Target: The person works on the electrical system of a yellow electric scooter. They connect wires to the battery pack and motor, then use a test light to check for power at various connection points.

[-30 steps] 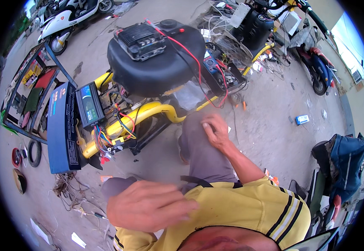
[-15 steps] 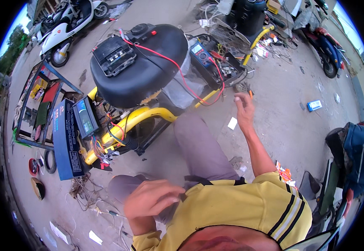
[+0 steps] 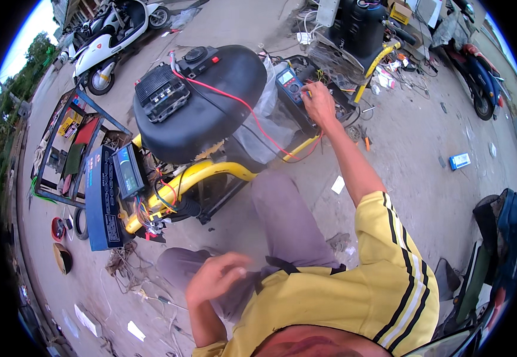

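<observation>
Grey concrete ground (image 3: 401, 154) all round; at the far side, right of the rounded black seat (image 3: 211, 134), fingers of the bare right hand (image 3: 319, 104) bunch just beside a blue-and-grey handheld multimeter (image 3: 289, 84). Grip holding anything? Can't tell. Bare left hand (image 3: 214, 278) hangs near, loosely open. Best keep the thin red cable (image 3: 259, 122) slack.

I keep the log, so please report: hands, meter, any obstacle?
Right hand at meter, grip unclear. Left hand apparently empty. Meter's screen uncovered. Red wire loops nearby, not clearly blocking.
</observation>
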{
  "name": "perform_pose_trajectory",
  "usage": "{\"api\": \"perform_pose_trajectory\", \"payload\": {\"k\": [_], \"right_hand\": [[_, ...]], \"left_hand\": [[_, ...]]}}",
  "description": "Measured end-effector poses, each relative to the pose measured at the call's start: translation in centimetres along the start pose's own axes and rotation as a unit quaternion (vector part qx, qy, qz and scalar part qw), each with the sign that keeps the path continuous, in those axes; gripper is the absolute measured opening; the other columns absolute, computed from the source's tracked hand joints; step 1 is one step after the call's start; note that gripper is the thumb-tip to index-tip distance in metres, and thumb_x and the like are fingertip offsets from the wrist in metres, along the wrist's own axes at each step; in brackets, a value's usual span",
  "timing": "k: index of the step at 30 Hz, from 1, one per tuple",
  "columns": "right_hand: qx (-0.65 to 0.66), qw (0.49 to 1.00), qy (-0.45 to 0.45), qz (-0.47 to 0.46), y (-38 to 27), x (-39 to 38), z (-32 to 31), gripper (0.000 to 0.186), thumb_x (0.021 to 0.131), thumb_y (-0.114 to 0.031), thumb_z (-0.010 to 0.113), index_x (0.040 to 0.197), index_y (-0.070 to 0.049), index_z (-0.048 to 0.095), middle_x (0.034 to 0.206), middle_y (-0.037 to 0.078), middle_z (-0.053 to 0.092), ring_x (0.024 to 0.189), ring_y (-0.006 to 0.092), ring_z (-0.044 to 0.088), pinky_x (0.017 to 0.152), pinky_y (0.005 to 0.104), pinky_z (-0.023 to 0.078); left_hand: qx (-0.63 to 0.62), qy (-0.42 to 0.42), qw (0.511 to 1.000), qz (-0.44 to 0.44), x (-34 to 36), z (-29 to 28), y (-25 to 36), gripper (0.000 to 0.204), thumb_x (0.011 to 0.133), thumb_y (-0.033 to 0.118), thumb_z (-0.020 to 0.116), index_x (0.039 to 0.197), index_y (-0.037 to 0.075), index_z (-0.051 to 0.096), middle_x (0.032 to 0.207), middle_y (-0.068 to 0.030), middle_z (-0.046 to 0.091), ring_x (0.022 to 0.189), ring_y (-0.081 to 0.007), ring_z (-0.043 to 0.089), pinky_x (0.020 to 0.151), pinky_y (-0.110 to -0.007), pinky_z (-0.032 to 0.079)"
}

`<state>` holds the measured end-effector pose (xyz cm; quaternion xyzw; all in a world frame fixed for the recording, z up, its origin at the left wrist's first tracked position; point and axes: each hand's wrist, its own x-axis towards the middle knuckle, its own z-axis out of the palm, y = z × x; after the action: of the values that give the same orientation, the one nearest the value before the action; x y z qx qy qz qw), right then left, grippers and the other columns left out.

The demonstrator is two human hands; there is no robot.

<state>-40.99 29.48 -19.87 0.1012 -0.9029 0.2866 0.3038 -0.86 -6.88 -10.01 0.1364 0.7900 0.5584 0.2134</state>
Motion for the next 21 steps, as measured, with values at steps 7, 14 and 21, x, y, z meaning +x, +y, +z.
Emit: {"api": "perform_pose_trajectory", "payload": {"k": [7,14,21], "right_hand": [[-0.053,0.997,-0.051,0.018,1.4,2.1,2.9,0.021,0.087,-0.021,0.078,0.106,-0.011,0.079,0.112,0.013,0.068,0.11,0.0361,0.066,0.095,0.0484,0.055],[-0.074,0.988,-0.088,-0.099,1.7,4.1,3.7,0.022,0.086,-0.015,0.074,0.107,-0.011,0.079,0.115,0.013,0.066,0.114,0.037,0.065,0.096,0.0503,0.056],[-0.219,0.925,-0.263,-0.166,1.4,8.7,3.6,0.018,0.085,-0.007,0.072,0.101,-0.003,0.076,0.11,0.02,0.072,0.106,0.0418,0.071,0.09,0.0509,0.06]], "left_hand": [[-0.176,0.096,0.971,-0.133,-2.1,0.3,-7.9,0.022,0.106,0.01,0.066,0.125,0.0,0.067,0.097,-0.0047,0.074,0.086,-0.0112,0.066,0.079,-0.027,0.053],[-0.224,0.121,0.948,-0.189,-1.5,0.5,-12.7,0.022,0.104,0.007,0.064,0.124,-0.002,0.066,0.101,-0.0053,0.074,0.09,-0.0127,0.068,0.082,-0.029,0.055],[-0.247,0.131,0.945,-0.172,-0.5,0.4,-13.5,0.021,0.106,0.012,0.066,0.124,0.002,0.068,0.087,0.0015,0.068,0.078,-0.0053,0.059,0.068,-0.022,0.044]]}}
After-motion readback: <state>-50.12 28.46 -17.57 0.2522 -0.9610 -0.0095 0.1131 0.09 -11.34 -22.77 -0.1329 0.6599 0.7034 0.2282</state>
